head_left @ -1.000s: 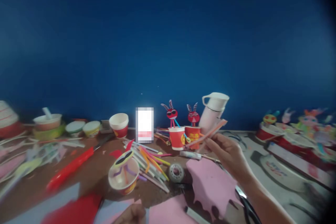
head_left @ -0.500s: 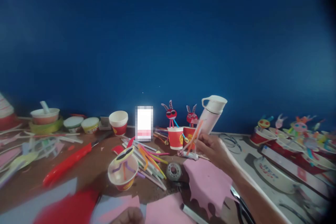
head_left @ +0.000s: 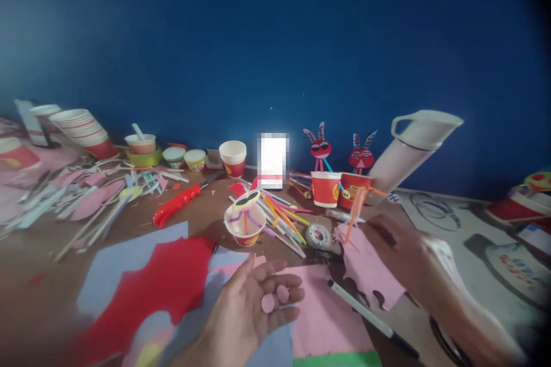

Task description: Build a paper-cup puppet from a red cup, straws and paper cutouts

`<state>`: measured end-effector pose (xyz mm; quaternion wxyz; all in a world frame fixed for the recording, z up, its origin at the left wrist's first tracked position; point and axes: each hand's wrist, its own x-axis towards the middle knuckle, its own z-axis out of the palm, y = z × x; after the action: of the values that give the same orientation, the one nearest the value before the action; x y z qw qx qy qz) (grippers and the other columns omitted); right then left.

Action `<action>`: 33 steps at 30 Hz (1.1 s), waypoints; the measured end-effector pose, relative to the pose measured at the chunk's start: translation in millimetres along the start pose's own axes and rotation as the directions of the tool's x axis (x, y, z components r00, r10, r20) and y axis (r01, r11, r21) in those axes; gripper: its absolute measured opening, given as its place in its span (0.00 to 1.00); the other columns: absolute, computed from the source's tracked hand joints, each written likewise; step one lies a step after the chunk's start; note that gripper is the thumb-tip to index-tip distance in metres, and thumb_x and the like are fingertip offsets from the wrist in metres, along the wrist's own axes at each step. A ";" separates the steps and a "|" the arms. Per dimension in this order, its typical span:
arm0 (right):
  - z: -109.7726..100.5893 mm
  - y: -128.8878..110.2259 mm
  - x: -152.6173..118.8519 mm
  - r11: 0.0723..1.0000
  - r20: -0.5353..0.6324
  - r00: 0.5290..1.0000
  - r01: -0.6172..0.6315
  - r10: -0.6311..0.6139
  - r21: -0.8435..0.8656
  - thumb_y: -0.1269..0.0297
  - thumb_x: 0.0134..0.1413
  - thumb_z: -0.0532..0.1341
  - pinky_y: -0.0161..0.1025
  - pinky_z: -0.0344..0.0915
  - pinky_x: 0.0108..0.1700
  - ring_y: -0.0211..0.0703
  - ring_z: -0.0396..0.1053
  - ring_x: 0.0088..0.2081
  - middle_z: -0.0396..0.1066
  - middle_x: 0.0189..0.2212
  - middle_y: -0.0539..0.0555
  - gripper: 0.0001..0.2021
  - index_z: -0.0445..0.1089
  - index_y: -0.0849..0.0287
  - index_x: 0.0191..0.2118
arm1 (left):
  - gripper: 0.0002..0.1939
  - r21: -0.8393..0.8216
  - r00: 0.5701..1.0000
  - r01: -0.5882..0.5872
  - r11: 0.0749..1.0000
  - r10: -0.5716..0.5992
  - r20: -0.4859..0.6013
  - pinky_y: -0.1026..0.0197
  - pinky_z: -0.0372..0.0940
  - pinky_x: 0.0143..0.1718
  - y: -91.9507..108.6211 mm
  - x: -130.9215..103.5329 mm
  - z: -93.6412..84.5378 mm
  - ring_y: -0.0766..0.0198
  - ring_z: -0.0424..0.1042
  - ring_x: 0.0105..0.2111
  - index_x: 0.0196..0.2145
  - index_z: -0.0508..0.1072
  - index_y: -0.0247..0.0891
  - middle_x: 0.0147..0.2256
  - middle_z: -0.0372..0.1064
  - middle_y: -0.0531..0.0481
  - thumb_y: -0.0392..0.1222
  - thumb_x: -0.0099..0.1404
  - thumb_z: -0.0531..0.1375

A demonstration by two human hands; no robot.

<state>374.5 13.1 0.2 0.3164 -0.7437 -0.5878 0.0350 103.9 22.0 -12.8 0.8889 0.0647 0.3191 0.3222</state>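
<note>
Head view: left hand [head_left: 243, 309] palm up, low centre, fingers apart and loosely curled, not squeezing. Two small pink discs [head_left: 267, 303] rest on its fingers, side by side. Below and beside it on the bench [head_left: 206, 215]: blue-grey paper, plus a flat pink sheet [head_left: 327, 321] with a green edge to the right. White marker [head_left: 365, 308] with dark ends lies slanted across the sheet's right side, well clear of the left hand.

Right hand [head_left: 398, 241] blurred, reaching in from the right, fingertips pinching orange straws [head_left: 356, 212]; exact contact can't be made out. Straws stick up at the fingertips, on their left, in front of the red cup [head_left: 348, 198] with a red face. Scalloped pink cut-out [head_left: 374, 275] lies just under this hand. Tape dispenser [head_left: 319, 236] sits left of the straws, apart from them. White flask [head_left: 402, 166] leans behind the hand.

Between the hands and farther back: straw pile [head_left: 286, 221], and at its left a paper cup [head_left: 246, 238] with a yellow face on top. Red cutter [head_left: 178, 205] farther left. Scalloped red paper [head_left: 159, 281] left of the left hand.
</note>
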 end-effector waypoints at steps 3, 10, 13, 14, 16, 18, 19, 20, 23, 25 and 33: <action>15.1 -36.8 -34.1 0.873 0.106 0.866 0.484 -0.488 0.062 0.68 0.58 0.57 0.39 0.59 0.33 0.45 0.68 0.31 0.73 0.28 0.54 0.07 0.72 0.55 0.33 | 0.21 -0.023 0.998 0.019 1.000 -0.018 0.057 0.50 0.62 0.43 -3.0 -1.5 -2.3 0.51 0.73 0.38 0.39 0.72 0.28 0.38 0.74 0.34 0.52 0.63 0.55; 37.9 -79.6 -62.9 0.726 0.207 0.696 0.664 -0.687 0.177 0.70 0.57 0.57 0.40 0.59 0.35 0.44 0.65 0.33 0.70 0.32 0.53 0.05 0.70 0.55 0.35 | 0.23 -0.081 0.996 0.051 0.995 -0.044 0.079 0.51 0.61 0.46 -5.8 -4.9 -4.5 0.56 0.69 0.36 0.39 0.74 0.27 0.36 0.73 0.38 0.52 0.67 0.50; 43.8 -79.0 -68.5 0.726 0.201 0.699 0.675 -0.687 0.133 0.71 0.56 0.55 0.41 0.56 0.34 0.45 0.63 0.32 0.70 0.30 0.52 0.07 0.70 0.55 0.36 | 0.28 -0.077 0.996 0.056 0.995 -0.050 0.077 0.52 0.61 0.46 -7.5 -6.4 -8.4 0.58 0.69 0.36 0.40 0.74 0.26 0.38 0.72 0.37 0.52 0.70 0.43; 47.2 -77.9 -71.4 0.721 0.188 0.697 0.682 -0.692 0.126 0.72 0.56 0.55 0.42 0.55 0.34 0.45 0.63 0.31 0.69 0.29 0.52 0.08 0.70 0.56 0.35 | 0.29 -0.077 0.996 0.057 0.995 -0.051 0.077 0.53 0.61 0.46 -8.5 -6.7 -9.7 0.59 0.69 0.35 0.40 0.74 0.26 0.39 0.72 0.37 0.53 0.71 0.42; 54.2 -75.3 -77.9 0.710 0.135 0.697 0.694 -0.704 0.123 0.71 0.56 0.54 0.42 0.53 0.32 0.44 0.62 0.29 0.68 0.27 0.52 0.08 0.70 0.57 0.33 | 0.29 -0.073 0.995 0.059 0.996 -0.053 0.081 0.56 0.62 0.43 -11.1 -7.1 -12.1 0.60 0.69 0.35 0.41 0.73 0.26 0.38 0.71 0.38 0.54 0.70 0.43; 57.7 -73.3 -83.2 0.707 0.066 0.706 0.692 -0.705 0.147 0.70 0.57 0.53 0.41 0.52 0.31 0.43 0.61 0.27 0.67 0.25 0.52 0.09 0.70 0.57 0.31 | 0.25 -0.054 0.994 0.070 0.996 -0.065 0.090 0.57 0.62 0.41 -13.7 -8.5 -14.1 0.60 0.69 0.35 0.42 0.73 0.26 0.37 0.71 0.40 0.54 0.68 0.50; 57.1 -72.6 -84.9 0.715 0.060 0.718 0.677 -0.694 0.173 0.70 0.58 0.53 0.41 0.52 0.31 0.42 0.61 0.27 0.67 0.24 0.52 0.10 0.70 0.57 0.30 | 0.24 -0.029 0.993 0.081 0.996 -0.078 0.092 0.57 0.63 0.40 -14.9 -10.0 -15.1 0.60 0.69 0.35 0.41 0.73 0.27 0.37 0.71 0.41 0.53 0.66 0.53; 54.9 -71.9 -85.9 0.728 0.083 0.730 0.653 -0.678 0.209 0.70 0.59 0.53 0.40 0.53 0.31 0.42 0.62 0.27 0.67 0.24 0.52 0.10 0.70 0.57 0.30 | 0.22 0.015 0.992 0.086 0.996 -0.087 0.093 0.56 0.63 0.40 -15.9 -12.4 -16.2 0.59 0.70 0.35 0.41 0.74 0.28 0.37 0.71 0.41 0.52 0.64 0.55; 43.1 -69.0 -87.1 0.789 0.242 0.762 0.515 -0.601 0.335 0.71 0.60 0.54 0.38 0.57 0.32 0.41 0.66 0.30 0.70 0.27 0.51 0.09 0.70 0.55 0.32 | 0.17 0.257 0.997 0.040 0.965 -0.056 0.056 0.59 0.64 0.32 -16.5 -24.0 -20.2 0.59 0.72 0.33 0.41 0.74 0.30 0.36 0.72 0.41 0.47 0.60 0.60; 37.1 -66.3 -88.3 0.815 0.281 0.789 0.425 -0.547 0.394 0.71 0.60 0.55 0.37 0.59 0.33 0.40 0.67 0.30 0.71 0.28 0.50 0.08 0.70 0.54 0.33 | 0.15 0.402 0.999 0.018 0.915 -0.029 0.020 0.65 0.59 0.24 -14.4 -32.4 -22.9 0.63 0.71 0.26 0.40 0.74 0.32 0.33 0.72 0.43 0.46 0.59 0.62; 44.1 -71.0 -94.1 0.692 0.008 0.728 0.647 -0.685 0.320 0.68 0.59 0.54 0.39 0.56 0.28 0.43 0.63 0.26 0.69 0.27 0.52 0.09 0.69 0.55 0.41 | 0.17 0.155 0.998 0.056 0.986 -0.053 -0.023 0.56 0.64 0.36 -8.2 -27.5 -24.0 0.58 0.73 0.29 0.37 0.76 0.29 0.29 0.74 0.43 0.47 0.58 0.62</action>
<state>266.5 -44.6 -28.8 0.3768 -0.4195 -0.8242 0.0524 77.4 -3.5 -19.9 0.8866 0.1219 0.3532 0.2726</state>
